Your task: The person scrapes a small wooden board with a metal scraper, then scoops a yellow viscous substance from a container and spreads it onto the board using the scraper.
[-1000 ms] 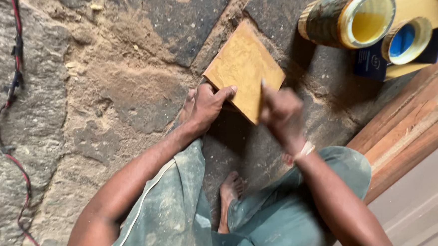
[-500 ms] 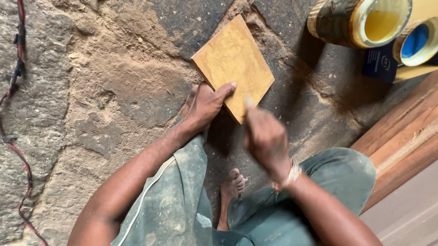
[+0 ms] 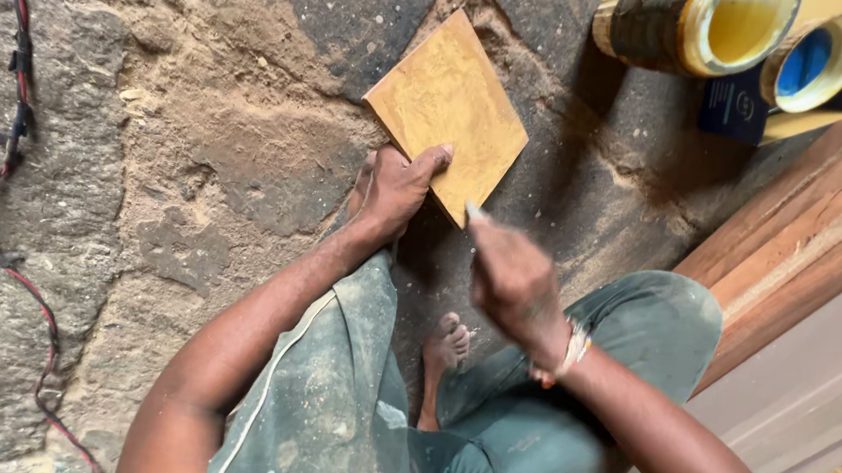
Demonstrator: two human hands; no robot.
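A square yellow-brown board [image 3: 447,108] lies on the stone floor in front of me. My left hand [image 3: 395,187] presses down on its near corner, fingers spread over the edge. My right hand [image 3: 510,280] is raised just off the board's near right edge, fingers closed around a small light-tipped tool [image 3: 473,211] whose shape I cannot make out. I am squatting, with my green trousers [image 3: 355,396] and one bare foot [image 3: 446,348] below the hands.
Two open tins, one with yellow inside [image 3: 701,30] and one with blue inside [image 3: 810,60], stand at the top right. Wooden planks [image 3: 795,237] run along the right. A red and black cable [image 3: 5,196] trails down the left over rough stone slabs.
My right hand has drawn back off the board toward me. The left hand stays on the board's near corner. The view has shifted slightly.
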